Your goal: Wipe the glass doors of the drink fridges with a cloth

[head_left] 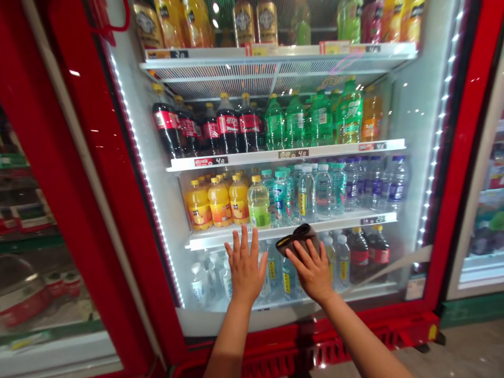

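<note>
My right hand (311, 266) presses a folded dark grey cloth (298, 239) against the glass door (397, 184) of a drinks fridge. Its fingers lie over the lower right part of the cloth. To the left of it, my left hand (247, 266) is raised with fingers spread, palm toward the glass, holding nothing. Whether that palm touches the glass I cannot tell. Behind the hands, through the glass, stand clear bottles (199, 283) on the lowest shelf, partly hidden by my hands and the cloth.
Shelves inside hold orange juice bottles (199, 205), cola bottles (227, 123), green soda bottles (295, 118) and golden cans (244, 23). A red frame (452, 173) surrounds the door. A red handle or hook (126, 18) is at upper left. Other fridges stand on both sides.
</note>
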{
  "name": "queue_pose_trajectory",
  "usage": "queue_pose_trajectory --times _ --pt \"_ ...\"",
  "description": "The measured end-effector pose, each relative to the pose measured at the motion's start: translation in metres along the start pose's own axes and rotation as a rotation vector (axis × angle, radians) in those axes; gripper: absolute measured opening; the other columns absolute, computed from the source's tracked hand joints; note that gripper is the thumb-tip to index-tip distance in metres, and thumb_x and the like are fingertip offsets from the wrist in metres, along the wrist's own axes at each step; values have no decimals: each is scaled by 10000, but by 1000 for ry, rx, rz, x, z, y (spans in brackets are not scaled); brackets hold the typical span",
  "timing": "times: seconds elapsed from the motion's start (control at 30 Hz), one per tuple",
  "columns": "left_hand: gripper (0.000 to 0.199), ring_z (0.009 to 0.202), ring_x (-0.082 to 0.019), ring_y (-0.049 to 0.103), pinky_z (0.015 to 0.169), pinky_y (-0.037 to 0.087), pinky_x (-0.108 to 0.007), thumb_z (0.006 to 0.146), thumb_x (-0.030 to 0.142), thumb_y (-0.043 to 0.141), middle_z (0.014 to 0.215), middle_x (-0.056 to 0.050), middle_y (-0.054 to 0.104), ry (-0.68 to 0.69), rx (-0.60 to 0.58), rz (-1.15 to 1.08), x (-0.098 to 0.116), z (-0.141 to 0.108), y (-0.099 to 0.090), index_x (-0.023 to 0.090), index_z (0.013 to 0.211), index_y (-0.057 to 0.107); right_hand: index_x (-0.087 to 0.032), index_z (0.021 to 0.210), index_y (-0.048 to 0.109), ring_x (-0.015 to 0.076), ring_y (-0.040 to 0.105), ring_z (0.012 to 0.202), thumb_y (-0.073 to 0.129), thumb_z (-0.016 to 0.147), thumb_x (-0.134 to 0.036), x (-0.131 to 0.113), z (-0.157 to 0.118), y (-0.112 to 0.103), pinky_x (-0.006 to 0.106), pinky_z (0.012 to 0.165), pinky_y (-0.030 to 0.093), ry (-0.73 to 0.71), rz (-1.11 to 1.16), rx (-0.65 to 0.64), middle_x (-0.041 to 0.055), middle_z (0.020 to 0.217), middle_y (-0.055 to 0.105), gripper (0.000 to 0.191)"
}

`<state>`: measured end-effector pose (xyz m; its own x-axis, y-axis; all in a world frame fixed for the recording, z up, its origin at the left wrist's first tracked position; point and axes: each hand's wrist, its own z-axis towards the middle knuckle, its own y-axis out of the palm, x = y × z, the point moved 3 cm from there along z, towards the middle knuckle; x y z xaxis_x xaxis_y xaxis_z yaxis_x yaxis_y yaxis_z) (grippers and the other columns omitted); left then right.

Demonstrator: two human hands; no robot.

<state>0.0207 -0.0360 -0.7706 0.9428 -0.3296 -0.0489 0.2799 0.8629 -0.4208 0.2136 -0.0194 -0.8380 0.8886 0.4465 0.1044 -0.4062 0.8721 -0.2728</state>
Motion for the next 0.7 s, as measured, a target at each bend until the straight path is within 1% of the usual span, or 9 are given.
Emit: queue_pose_trajectory --times 0.07,0.17,0.23,0.3,0.43,0.5,0.57,0.63,0.7 --pt "790 1566 -303 57 1250 106 -602 957 295 584 1673 -134 226 27 5 12 5 -1 3 253 1617 152 -390 1549 372 243 204 1549 515 937 -149 4 22 -4 568 1267 85 -16 5 -77 -1 1544 499 673" --pt "807 1568 -299 52 1253 109 -589 957 304 589 1673 -148 219 73 3 42 10 -2 7 232 1620 133 -375 1580 308 293 175 1554 506 941 -151 29 52 -14 628 1241 135 108 -17 -81 23 1636 346 705" --pt "814 1568 -302 48 1253 116 -591 958 326 592 1674 -149 213 89 -11 55 13 -3 9 230 1620 126 -356 1603 239 338 135 1557 499 940 -155 49 46 -18 688 1202 186 232 -42 17 45 1678 228 740" --pt "815 1567 -303 45 1253 119 -591 958 360 593 1676 -142 208 94 -33 61 16 -4 11 234 1619 132 -356 1612 192 352 121 1557 497 933 -149 58 19 -16 713 1183 207 277 -65 101 44 1691 172 772" --pt "822 1569 -290 42 1262 95 -571 948 420 603 1678 -119 201 111 -58 47 26 -7 15 246 1614 155 -370 1603 224 321 158 1554 519 898 -111 47 -29 -4 668 1222 176 107 -67 29 23 1671 256 807" --pt "824 1569 -279 36 1266 76 -559 944 432 607 1679 -107 195 127 -71 39 32 -7 18 257 1613 160 -380 1585 287 300 181 1552 518 903 -120 45 -22 -4 637 1240 154 36 -54 -44 10 1643 332 765" --pt "835 1569 -277 28 1267 63 -559 936 444 616 1680 -101 186 136 -87 38 37 -6 21 266 1612 160 -390 1568 329 290 185 1552 507 920 -138 54 0 -8 625 1244 158 39 -53 -92 -1 1635 350 718" --pt "856 1568 -288 19 1263 65 -572 926 454 628 1683 -106 166 132 -104 41 42 -6 24 266 1612 152 -382 1576 314 302 162 1556 494 935 -158 72 19 -14 640 1228 195 120 -65 -76 8 1659 294 703" --pt "883 1566 -305 9 1258 77 -589 915 467 639 1687 -113 135 127 -118 42 45 -6 25 263 1613 138 -365 1599 251 325 126 1560 476 946 -171 91 19 -19 678 1199 229 251 -80 14 26 1686 211 718"
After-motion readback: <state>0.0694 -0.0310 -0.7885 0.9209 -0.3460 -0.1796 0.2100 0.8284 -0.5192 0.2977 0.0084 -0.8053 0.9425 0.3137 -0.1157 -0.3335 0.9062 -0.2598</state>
